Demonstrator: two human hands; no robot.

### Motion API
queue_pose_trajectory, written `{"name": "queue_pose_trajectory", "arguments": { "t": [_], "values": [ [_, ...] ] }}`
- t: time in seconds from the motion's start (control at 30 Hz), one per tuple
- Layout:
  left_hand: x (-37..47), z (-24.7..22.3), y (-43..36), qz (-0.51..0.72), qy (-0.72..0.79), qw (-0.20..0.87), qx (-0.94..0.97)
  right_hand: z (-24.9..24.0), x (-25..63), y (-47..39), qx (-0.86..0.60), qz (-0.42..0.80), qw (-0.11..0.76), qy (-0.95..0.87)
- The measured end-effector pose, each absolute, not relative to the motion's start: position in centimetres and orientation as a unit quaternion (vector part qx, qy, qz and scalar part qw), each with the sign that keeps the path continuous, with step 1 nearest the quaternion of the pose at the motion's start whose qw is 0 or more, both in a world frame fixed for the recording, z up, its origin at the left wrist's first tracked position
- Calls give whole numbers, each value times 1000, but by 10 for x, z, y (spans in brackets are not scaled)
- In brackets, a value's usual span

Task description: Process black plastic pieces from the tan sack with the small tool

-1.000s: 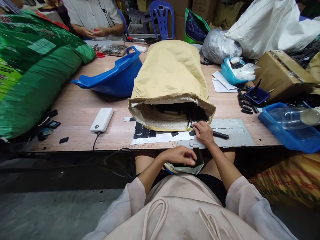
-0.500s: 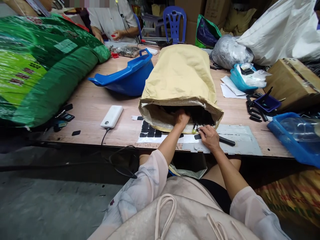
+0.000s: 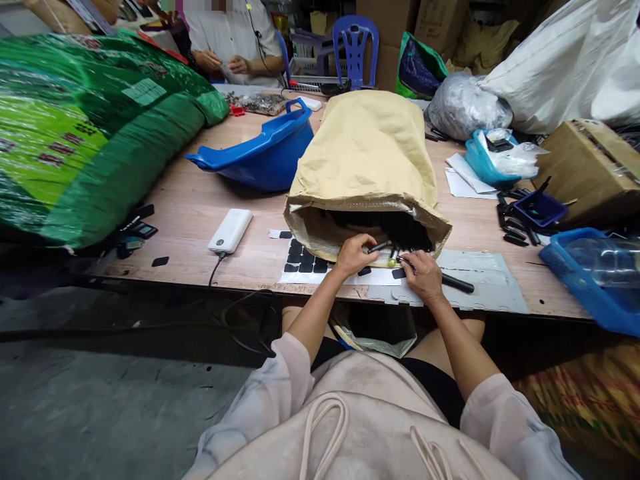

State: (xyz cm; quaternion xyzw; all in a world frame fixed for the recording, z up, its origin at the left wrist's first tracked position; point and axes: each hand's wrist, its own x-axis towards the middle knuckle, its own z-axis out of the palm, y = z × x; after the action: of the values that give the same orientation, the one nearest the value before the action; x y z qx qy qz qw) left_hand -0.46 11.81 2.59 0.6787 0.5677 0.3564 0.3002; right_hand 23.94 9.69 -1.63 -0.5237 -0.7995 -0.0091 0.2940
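The left hand pinches a slim black cylindrical piece pointing towards 2 o'clock, with the right hand near its 4 o'clock, grip unclear.

On my wood-grain worktop, an open tan sack lies with its mouth facing me, a blue basin and white power bank to its left, black stickers and a grey board along the near edge
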Motion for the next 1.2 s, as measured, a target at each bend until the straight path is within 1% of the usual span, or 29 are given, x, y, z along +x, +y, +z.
{"name": "queue_pose_trajectory", "arguments": {
  "t": [0.1, 0.33, 0.47, 0.57, 0.67, 0.77, 0.9, 1.03, 1.2],
  "values": [
    [-16, 13, 99, 332, 505, 328, 726, -15, 238, 96, -529, -1, 283, -800],
    [-20, -3, 93, 346, 499, 328, 724, -11, 237, 93, -535, 0, 266, -802],
    [-20, -4, 94, 357, 498, 307, 728, -12, 238, 88, -552, -59, 292, -779],
    [-20, -5, 96, 338, 499, 293, 742, -12, 239, 85, -555, -112, 325, -757],
    [-19, -8, 100, 317, 503, 289, 750, -6, 237, 82, -533, -129, 333, -767],
    [-18, -9, 102, 307, 510, 288, 750, 6, 230, 76, -517, -98, 339, -780],
    [-18, -10, 104, 303, 507, 300, 749, 17, 214, 67, -509, 0, 357, -783],
    [-18, -10, 104, 297, 507, 311, 747, 14, 199, 62, -506, 80, 373, -773],
    [-14, -10, 104, 295, 523, 297, 742, 12, 189, 63, -522, 96, 349, -772]
  ]
}}
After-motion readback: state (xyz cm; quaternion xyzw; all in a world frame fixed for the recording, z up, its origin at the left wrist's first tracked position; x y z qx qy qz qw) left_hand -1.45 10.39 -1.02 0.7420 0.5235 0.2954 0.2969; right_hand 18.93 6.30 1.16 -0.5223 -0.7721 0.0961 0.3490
